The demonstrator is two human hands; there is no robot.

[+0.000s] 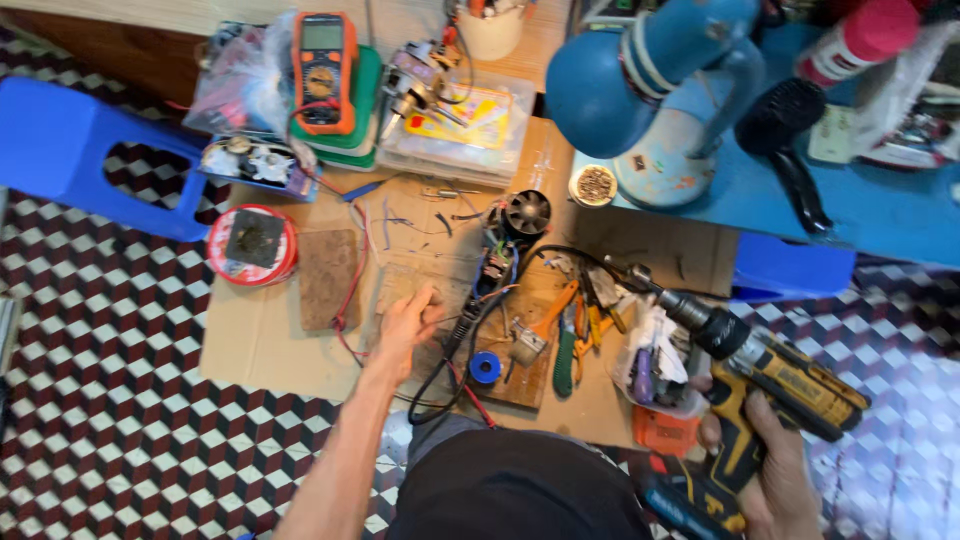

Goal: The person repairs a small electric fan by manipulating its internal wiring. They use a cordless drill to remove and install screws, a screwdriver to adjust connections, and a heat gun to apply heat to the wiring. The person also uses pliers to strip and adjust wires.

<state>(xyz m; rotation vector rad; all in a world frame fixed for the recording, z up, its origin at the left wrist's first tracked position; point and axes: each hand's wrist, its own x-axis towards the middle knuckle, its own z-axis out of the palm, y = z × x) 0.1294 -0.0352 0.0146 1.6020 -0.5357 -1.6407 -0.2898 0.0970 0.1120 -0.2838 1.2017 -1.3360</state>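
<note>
The right hand (775,465) has its grip wrapped fully around the handle of a yellow and black cordless drill (770,385), fingers closed tight on it, so the drill's body rises just above the hand and its dark chuck points up and to the left, toward a small tub stuffed with white cloth and tool handles (655,365). The left hand (408,325) lies open and flat, fingers stretched forward, holding nothing; it rests on a worn flat sheet of brown cardboard (260,340) spread on the checkered red, black and white floor (110,380). Just to the right of that hand runs a long black circuit assembly with wires (490,275), topped by a small round black fan (526,212), and a little blue spool (485,367) sits near the wrist. The drill is well apart from the left hand, across the clutter of orange-handled pliers (560,305). Farther up stand an orange multimeter (324,70), a round red and white tin (252,245) and a blue desk lamp (650,90).
</note>
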